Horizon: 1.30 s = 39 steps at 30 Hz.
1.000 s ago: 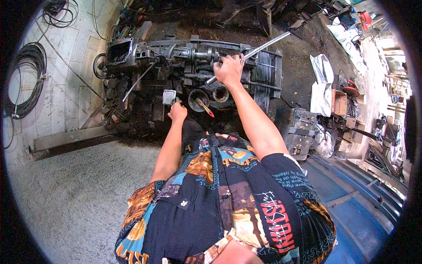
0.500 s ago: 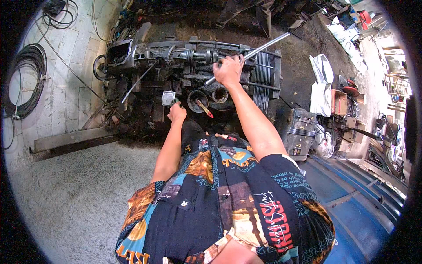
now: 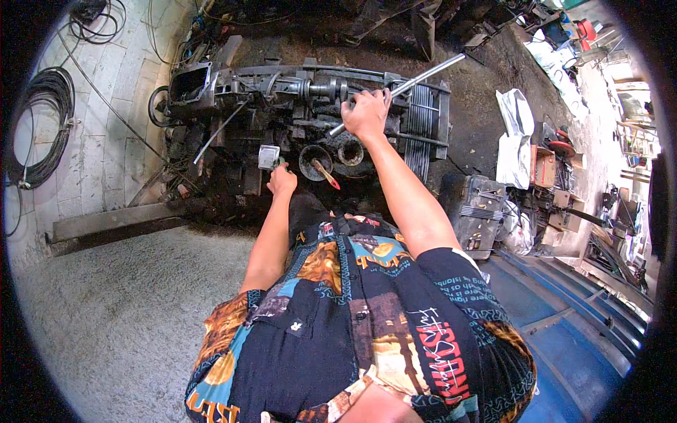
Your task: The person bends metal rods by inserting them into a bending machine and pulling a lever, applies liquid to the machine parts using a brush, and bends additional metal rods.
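A long bare metal bar (image 3: pixel 431 73) slants across a dark, greasy machine (image 3: pixel 275 86). My right hand (image 3: pixel 367 114) is closed around the bar, near its lower end; the palm hides part of it. Lower on the left, my left hand (image 3: pixel 282 181) has its fingers curled in beside a small pale square container (image 3: pixel 269 156). What those fingers hold is too small to make out. Between my hands, a paintbrush (image 3: pixel 324 173) with a red handle end leans in a round metal bowl (image 3: pixel 307 158). Another round, dirty cup (image 3: pixel 350 151) stands just right of it.
A thin rod (image 3: pixel 220 132) juts from the machine's left part. Ribbed metal strips (image 3: pixel 420 116) lie at its right end. Beyond are a dark metal case (image 3: pixel 481 211) and white sacks (image 3: pixel 515 134). A coiled black cable (image 3: pixel 51 127) lies against the pale wall at left.
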Tool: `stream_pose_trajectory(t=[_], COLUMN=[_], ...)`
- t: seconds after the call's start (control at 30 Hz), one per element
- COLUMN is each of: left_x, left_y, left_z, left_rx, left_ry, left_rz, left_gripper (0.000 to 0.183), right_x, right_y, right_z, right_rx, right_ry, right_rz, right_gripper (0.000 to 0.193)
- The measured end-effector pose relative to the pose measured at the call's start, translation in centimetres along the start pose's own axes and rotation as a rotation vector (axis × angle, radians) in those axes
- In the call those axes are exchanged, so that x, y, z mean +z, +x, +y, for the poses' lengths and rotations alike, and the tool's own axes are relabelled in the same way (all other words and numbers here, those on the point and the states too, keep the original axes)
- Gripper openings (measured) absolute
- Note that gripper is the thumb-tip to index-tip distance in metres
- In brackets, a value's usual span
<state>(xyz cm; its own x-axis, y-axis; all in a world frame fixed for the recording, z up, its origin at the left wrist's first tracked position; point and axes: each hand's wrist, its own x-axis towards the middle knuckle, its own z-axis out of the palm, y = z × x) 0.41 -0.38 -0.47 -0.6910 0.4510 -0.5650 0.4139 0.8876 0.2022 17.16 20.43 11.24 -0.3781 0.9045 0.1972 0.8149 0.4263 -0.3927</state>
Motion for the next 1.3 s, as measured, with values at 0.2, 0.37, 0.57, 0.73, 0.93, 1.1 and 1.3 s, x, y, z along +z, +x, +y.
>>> stream_pose_trajectory(t=[0.2,0.37,0.57,0.73,0.93,1.1,1.3], left_x=[0.14,-0.35,-0.4,-0.24,-0.38,-0.21,-0.03], left_y=[0.15,-0.47,-0.14,-0.11,-0.26,-0.23,-0.22], left_z=[0.02,0.48,0.4,0.38,0.43,0.28,0.3], left_rx=[0.0,-0.003,-0.017,-0.02,-0.006,-0.005,0.013], left_ry=[-0.007,0.019,0.036,0.026,0.011,-0.006,-0.014], left_rz=[0.028,0.017,-0.02,-0.011,-0.009,0.005,0.017], left_gripper=[0.035,0.037,0.037,0.037,0.038,0.038,0.039], right_x=[-0.1,-0.24,-0.2,-0.36,-0.47,-0.65,-0.43], right_y=[-0.03,0.03,-0.1,-0.06,-0.06,-0.11,-0.21], right_z=[-0.18,-0.05,0.19,0.21,0.27,0.21,0.55], right_rx=[0.006,0.016,0.012,0.024,0.027,0.035,0.033], right_ry=[-0.03,-0.046,-0.028,-0.019,-0.029,-0.033,-0.03], right_rz=[-0.028,-0.048,-0.039,-0.057,-0.043,-0.055,-0.031], right_gripper=[0.04,0.042,0.041,0.041,0.039,0.038,0.039])
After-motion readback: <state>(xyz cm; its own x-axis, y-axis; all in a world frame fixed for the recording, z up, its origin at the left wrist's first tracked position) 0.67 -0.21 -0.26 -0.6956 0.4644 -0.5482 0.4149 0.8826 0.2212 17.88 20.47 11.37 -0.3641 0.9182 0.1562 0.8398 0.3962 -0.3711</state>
